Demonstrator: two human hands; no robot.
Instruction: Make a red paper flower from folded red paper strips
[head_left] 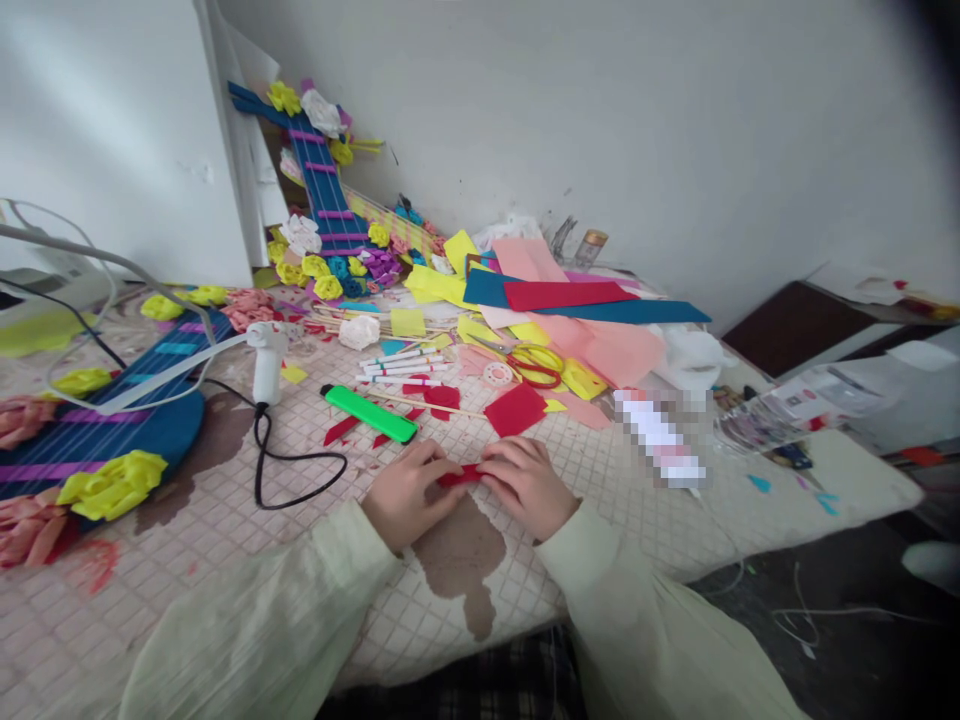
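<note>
A small strip of red paper (pixel 469 474) lies between my two hands near the front of the table. My left hand (pixel 414 490) grips its left end, and the fingers of my right hand (pixel 531 486) are closed on its right end. Just beyond my left hand is a bright green utility knife (pixel 370 413). Past my right hand rests a square of red paper (pixel 516 409), with smaller red scraps (pixel 441 397) to its left. Scissors (pixel 534 366) with yellow and red handles lie farther back.
A white glue gun (pixel 267 365) stands at left, its black cord (pixel 300 455) looping on the table. Blue guitar-shaped decorations (pixel 169 405) with paper flowers fill the left side. Markers (pixel 401 367), stacked colored paper (pixel 585 300) and a pixelated item (pixel 660 438) lie farther back and right.
</note>
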